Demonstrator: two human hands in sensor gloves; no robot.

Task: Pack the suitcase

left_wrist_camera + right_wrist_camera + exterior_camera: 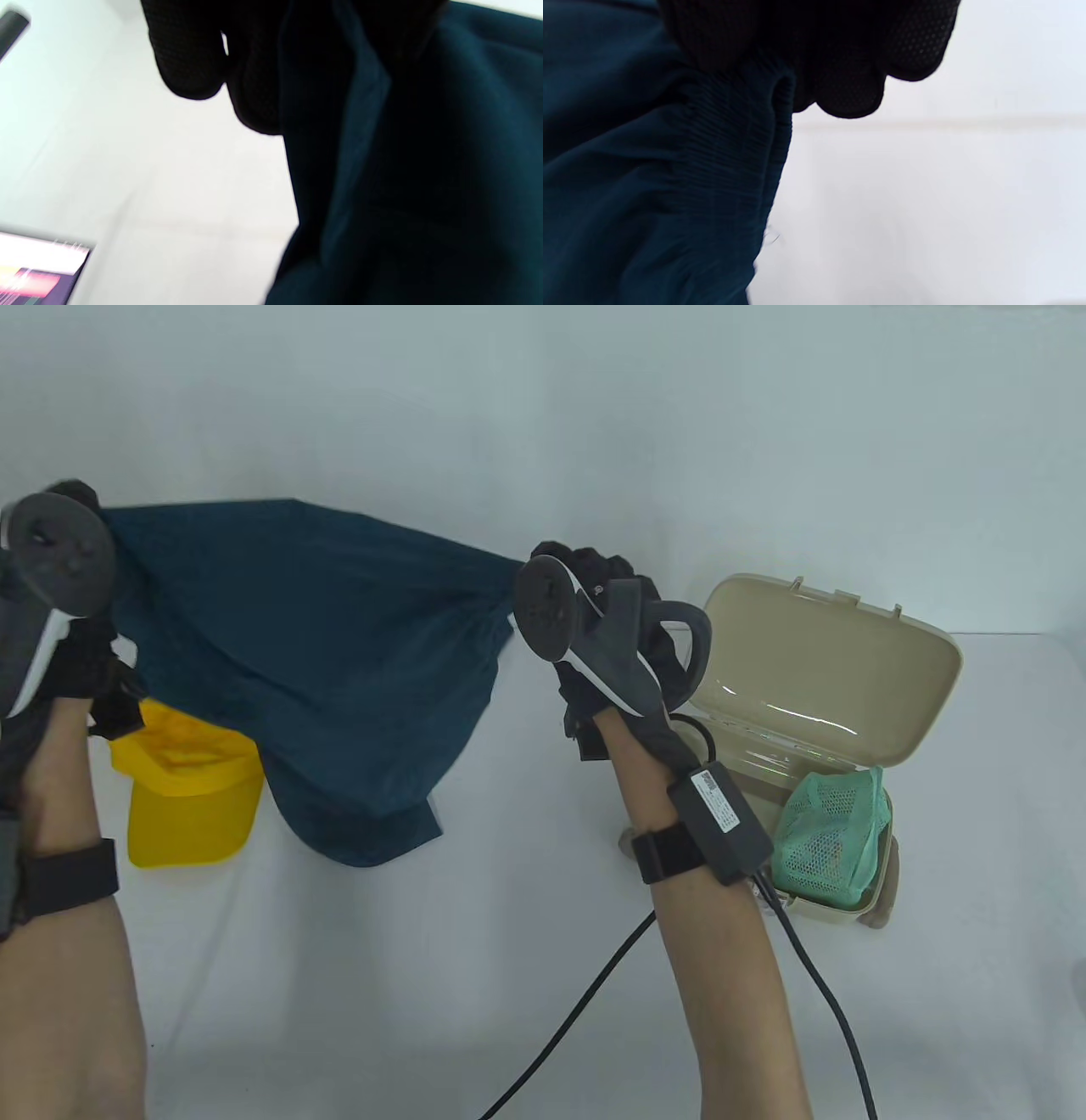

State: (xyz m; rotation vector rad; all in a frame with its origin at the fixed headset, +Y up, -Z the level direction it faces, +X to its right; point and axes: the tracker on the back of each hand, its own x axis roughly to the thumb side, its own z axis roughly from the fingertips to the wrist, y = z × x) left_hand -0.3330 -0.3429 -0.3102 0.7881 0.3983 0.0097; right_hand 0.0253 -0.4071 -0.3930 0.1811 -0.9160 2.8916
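A dark teal garment (322, 661) hangs stretched in the air between both hands, its lower part draping onto the table. My left hand (81, 504) grips its left corner, and the left wrist view shows curled gloved fingers (191, 63) against the teal cloth (424, 169). My right hand (594, 572) grips the right corner at a ribbed elastic band (734, 161), with the fingers (848, 84) curled over it. A small beige suitcase (925, 704) stands open at the right with a green mesh bag (836, 831) inside.
A yellow cap (187, 789) lies on the white table under the garment's left part. A black cable (585, 1001) runs from my right wrist down to the front edge. A screen corner (38, 271) shows low in the left wrist view.
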